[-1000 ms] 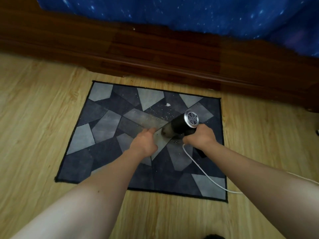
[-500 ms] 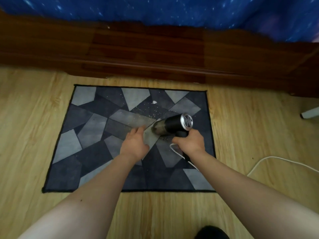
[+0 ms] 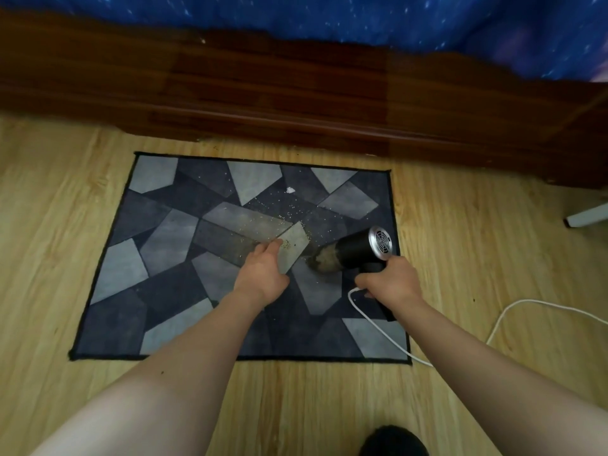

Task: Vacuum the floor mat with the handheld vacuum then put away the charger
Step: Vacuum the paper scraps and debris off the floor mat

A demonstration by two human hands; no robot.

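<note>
A grey patchwork floor mat point(image 3: 164, 258) lies on the wooden floor, with crumbs point(image 3: 289, 215) and a small white scrap point(image 3: 290, 190) scattered across its upper middle. My right hand point(image 3: 390, 278) grips the handle of a black handheld vacuum point(image 3: 357, 250). Its dust-filled nozzle points left and down onto the mat, and its silver grille faces up. A white charger cable point(image 3: 381, 327) runs from the handle across the mat's right corner and off to the right. My left hand point(image 3: 263, 271) rests on the mat just left of the nozzle, fingers pressing the fabric.
A dark wooden bed frame point(image 3: 296, 93) with a blue starry sheet point(image 3: 329, 18) runs along the far side. A white furniture foot point(image 3: 585, 217) shows at the right edge. A dark shoe tip point(image 3: 391, 441) sits at the bottom. Wooden floor surrounds the mat.
The vacuum and my right hand have moved rightward on the mat, away from my left hand, which stays pressed on the fabric. The view has shifted slightly.
</note>
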